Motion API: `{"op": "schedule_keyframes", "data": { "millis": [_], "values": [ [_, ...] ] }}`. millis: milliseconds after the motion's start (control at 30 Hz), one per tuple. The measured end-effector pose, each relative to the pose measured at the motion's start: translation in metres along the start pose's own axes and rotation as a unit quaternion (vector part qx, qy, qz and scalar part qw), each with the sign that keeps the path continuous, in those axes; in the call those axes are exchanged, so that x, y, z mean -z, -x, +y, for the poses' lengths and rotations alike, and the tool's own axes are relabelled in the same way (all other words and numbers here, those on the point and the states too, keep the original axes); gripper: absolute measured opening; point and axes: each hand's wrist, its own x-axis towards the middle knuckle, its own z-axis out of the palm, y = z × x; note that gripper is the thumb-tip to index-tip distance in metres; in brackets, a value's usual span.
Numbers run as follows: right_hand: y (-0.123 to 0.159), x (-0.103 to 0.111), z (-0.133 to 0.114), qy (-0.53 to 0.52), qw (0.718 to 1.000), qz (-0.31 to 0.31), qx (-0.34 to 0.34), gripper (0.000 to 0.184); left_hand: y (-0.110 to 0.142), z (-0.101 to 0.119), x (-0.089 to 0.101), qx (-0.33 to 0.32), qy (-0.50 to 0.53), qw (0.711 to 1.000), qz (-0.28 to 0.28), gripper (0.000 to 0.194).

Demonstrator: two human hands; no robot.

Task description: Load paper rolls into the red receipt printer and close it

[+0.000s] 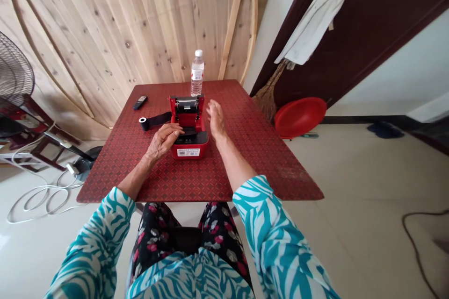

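A red and black label printer (190, 148) stands on the table with its lid (186, 107) raised. My left hand (164, 138) lies over the printer's left front edge, fingers stretched out toward its black inside part; what is under the fingertips is hidden. Just right of the raised lid is my right hand (216, 117), held open with the fingers extended and nothing seen in it. A strip of black ribbon (159, 120) runs from a small roll (143, 124) with a white core to the printer's left side.
Behind the printer stands a water bottle (197, 74). A dark remote control (140, 102) lies at the back left of the red patterned table (252, 168). A fan (16, 72) and white cable are left; a red basin (300, 117) and broom (268, 96) are right.
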Motion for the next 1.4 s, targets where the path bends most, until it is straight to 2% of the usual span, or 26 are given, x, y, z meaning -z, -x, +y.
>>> {"op": "schedule_keyframes", "data": {
  "millis": [100,167,267,367,500,633,800,1033,1133,1200,1267,1333,1400],
  "values": [
    [-0.020,-0.008,-0.020,0.008,0.998,-0.041,0.045,0.056,0.000,0.000,0.002,-0.026,-0.074,0.997,0.014,0.036],
    [-0.019,-0.012,-0.027,0.013,0.997,-0.057,0.058,0.053,-0.001,0.000,0.004,-0.051,-0.121,0.991,0.017,0.033],
    [-0.002,-0.009,-0.028,0.029,0.996,-0.055,0.069,0.051,-0.002,0.000,0.006,-0.076,-0.160,0.984,0.024,0.029],
    [0.026,0.000,-0.025,0.053,0.993,-0.044,0.099,0.049,-0.003,0.000,0.005,-0.083,-0.174,0.979,0.063,0.024],
    [0.059,0.009,-0.021,0.076,0.987,-0.030,0.137,0.048,-0.002,0.001,0.003,-0.079,-0.133,0.982,0.108,0.020],
    [0.076,0.012,-0.015,0.094,0.986,-0.029,0.131,0.050,0.002,-0.001,0.001,-0.047,-0.078,0.992,0.092,0.029],
    [0.079,0.010,-0.005,0.097,0.986,-0.009,0.136,0.055,0.007,-0.005,-0.003,-0.022,-0.086,0.993,0.083,0.046],
    [0.081,0.010,-0.002,0.108,0.982,-0.012,0.155,0.057,0.008,-0.007,-0.005,-0.016,-0.082,0.992,0.097,0.050],
    [0.082,0.010,0.002,0.084,0.987,-0.005,0.135,0.058,0.012,-0.005,-0.008,-0.011,-0.067,0.993,0.101,0.049],
    [0.080,0.009,0.008,0.043,0.995,0.010,0.087,0.061,0.015,-0.005,-0.010,0.004,-0.031,0.990,0.135,0.047],
    [0.076,0.008,0.016,-0.001,0.999,0.029,0.030,0.068,0.017,-0.007,-0.011,0.043,0.026,0.979,0.199,0.044],
    [0.073,0.007,0.023,-0.022,0.999,0.043,-0.005,0.071,0.018,-0.009,-0.010,0.106,0.096,0.957,0.253,0.044],
    [0.070,0.006,0.026,-0.020,0.998,0.050,-0.015,0.070,0.020,-0.011,-0.008,0.188,0.166,0.934,0.253,0.041]
  ]
}}
